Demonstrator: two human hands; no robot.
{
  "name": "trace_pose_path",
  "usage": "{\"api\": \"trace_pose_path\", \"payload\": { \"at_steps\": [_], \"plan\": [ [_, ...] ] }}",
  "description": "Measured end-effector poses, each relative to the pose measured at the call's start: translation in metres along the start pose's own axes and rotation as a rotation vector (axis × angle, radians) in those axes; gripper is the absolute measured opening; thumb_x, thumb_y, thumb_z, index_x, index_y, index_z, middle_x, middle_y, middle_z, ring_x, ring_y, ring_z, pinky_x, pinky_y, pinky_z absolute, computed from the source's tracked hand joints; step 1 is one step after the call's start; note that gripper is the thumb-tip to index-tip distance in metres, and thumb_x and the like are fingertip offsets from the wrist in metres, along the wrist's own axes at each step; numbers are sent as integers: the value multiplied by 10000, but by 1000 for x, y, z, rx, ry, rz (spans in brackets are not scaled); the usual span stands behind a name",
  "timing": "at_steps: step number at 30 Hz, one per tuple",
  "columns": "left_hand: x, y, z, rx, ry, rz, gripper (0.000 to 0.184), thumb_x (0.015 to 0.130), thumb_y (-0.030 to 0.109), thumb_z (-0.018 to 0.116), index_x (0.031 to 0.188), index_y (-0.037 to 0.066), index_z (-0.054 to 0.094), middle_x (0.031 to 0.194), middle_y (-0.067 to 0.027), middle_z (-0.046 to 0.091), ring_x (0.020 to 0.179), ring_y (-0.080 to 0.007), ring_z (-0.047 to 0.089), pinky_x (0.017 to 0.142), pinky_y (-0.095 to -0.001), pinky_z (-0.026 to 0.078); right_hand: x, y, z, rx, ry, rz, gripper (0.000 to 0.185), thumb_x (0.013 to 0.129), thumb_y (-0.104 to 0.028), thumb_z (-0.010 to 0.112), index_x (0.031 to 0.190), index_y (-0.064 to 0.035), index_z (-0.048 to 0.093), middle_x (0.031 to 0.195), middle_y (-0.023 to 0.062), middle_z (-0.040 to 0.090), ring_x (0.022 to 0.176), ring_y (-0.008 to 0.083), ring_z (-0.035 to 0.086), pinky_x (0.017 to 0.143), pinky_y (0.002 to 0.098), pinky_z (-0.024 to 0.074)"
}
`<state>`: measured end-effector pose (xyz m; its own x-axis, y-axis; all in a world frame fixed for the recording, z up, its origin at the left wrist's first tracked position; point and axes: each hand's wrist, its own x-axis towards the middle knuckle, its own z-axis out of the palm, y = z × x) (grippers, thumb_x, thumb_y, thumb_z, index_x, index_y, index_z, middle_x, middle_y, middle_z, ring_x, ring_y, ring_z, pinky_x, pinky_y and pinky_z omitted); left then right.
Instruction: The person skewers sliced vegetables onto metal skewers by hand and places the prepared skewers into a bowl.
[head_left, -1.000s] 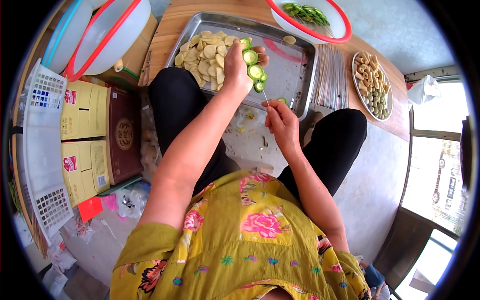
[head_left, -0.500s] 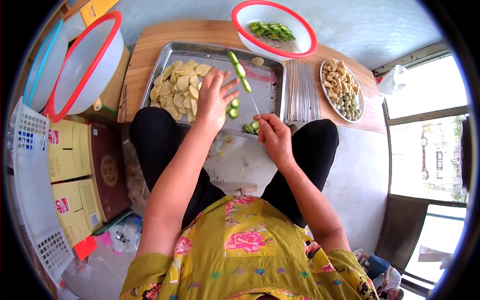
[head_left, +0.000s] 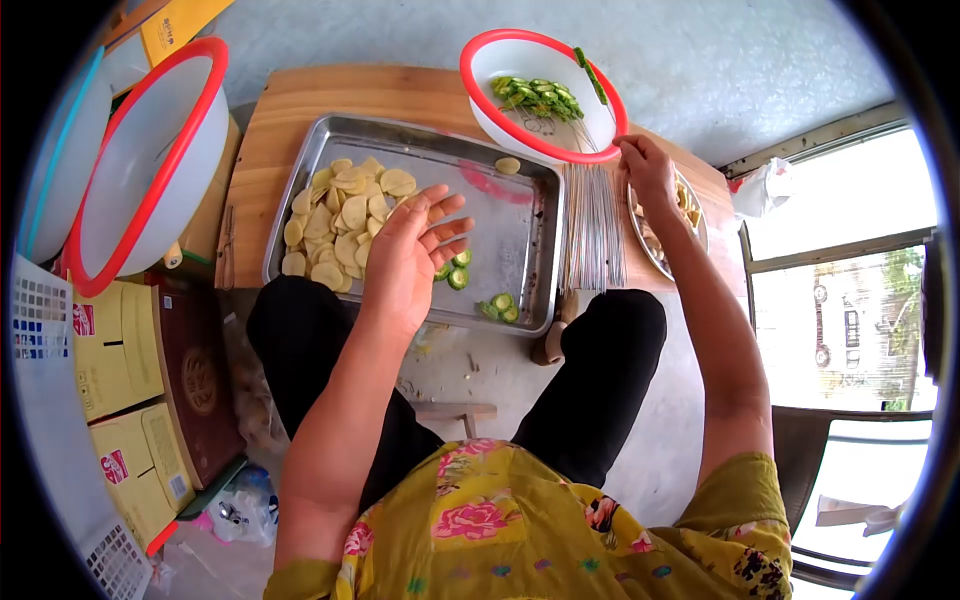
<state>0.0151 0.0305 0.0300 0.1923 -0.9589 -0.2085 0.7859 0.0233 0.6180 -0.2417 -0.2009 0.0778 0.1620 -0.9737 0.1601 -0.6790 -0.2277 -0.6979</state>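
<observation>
My left hand (head_left: 405, 262) is palm up with its fingers apart, over the near side of the metal tray (head_left: 420, 128). Pale round slices (head_left: 345, 215) lie in the tray to its left, and green slices (head_left: 458, 277) lie just right of its fingers. At the right rim of the red-rimmed bowl (head_left: 480, 110), my right hand (head_left: 645, 168) pinches the end of a thin skewer. Green slices on that skewer (head_left: 592, 78) hang over the bowl's far right side. Inside the bowl is a heap of skewered green slices (head_left: 540, 98).
A bundle of bare skewers (head_left: 594, 230) lies right of the tray. Beyond it an oval plate (head_left: 655, 250) holds pale pieces, partly behind my right forearm. Large red-rimmed basins (head_left: 150, 170) and yellow boxes (head_left: 115, 345) stand at the left.
My right hand has moved from the tray's near edge up to the bowl, carrying the skewer of green slices. My left hand stays open over the tray. The view has shifted.
</observation>
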Motion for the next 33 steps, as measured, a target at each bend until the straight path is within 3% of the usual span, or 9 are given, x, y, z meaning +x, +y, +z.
{"api": "trace_pose_path", "payload": {
  "at_steps": [4,7,17,19,23,25,29,30,33],
  "plan": [
    [6,7,-2,3,4,-19,324,966,285,474,1178,54,557,1126,-102,597,958,-198,598,841,-327,468,72,29,17,-297,17,-85,236,854,-269,556,976,-128,702,825,99,687,760,235,655,696,361,502],
    [10,9,-9,24,2,-13,323,970,275,463,1183,51,557,1117,-104,599,950,-198,599,832,-327,470,113,48,42,-519,46,-27,242,843,-295,542,963,-160,703,927,134,684,884,321,649,769,421,503],
    [20,6,-6,58,20,-22,316,974,271,463,1159,39,571,1047,-95,625,871,-186,620,785,-314,477,152,52,86,-709,-45,-6,191,822,-246,556,927,-139,674,1003,129,660,944,332,625,796,442,481],
    [19,6,-6,58,19,-17,315,973,271,468,1158,39,572,1044,-95,627,869,-184,621,783,-311,478,132,32,79,-630,55,-254,198,846,-255,557,937,-123,673,1001,115,651,910,328,625,785,431,480],
    [16,5,-8,59,10,5,317,969,275,478,1163,42,569,1041,-94,629,870,-180,622,781,-309,482,57,-37,71,-31,-75,-543,208,901,-218,566,973,-54,671,937,102,658,846,195,634,751,321,489],
    [14,2,-9,49,-5,6,299,973,260,476,1144,37,579,1031,-92,631,858,-180,627,789,-310,488,-18,-101,62,462,-335,-314,285,957,-261,528,985,-6,650,939,56,662,887,127,604,784,296,481],
    [15,-13,-11,55,1,173,268,975,228,477,1124,34,588,1024,-91,634,846,-180,633,806,-312,500,-152,-198,33,1159,-676,-463,511,1001,-418,342,936,30,580,945,188,599,893,289,575,830,385,457],
    [21,-15,-20,12,24,-36,253,974,212,479,1117,36,591,1029,-92,634,842,-181,634,807,-323,507,-177,-214,24,1265,-716,-518,504,1000,-415,345,939,29,577,947,188,597,892,289,575,829,383,457],
    [9,-11,-10,90,-17,2,262,969,236,481,1098,41,600,998,-87,640,830,-186,637,762,-322,512,-223,-252,3,1481,-775,-672,483,998,-403,354,949,26,570,950,188,594,890,288,576,828,378,458]
  ]
}}
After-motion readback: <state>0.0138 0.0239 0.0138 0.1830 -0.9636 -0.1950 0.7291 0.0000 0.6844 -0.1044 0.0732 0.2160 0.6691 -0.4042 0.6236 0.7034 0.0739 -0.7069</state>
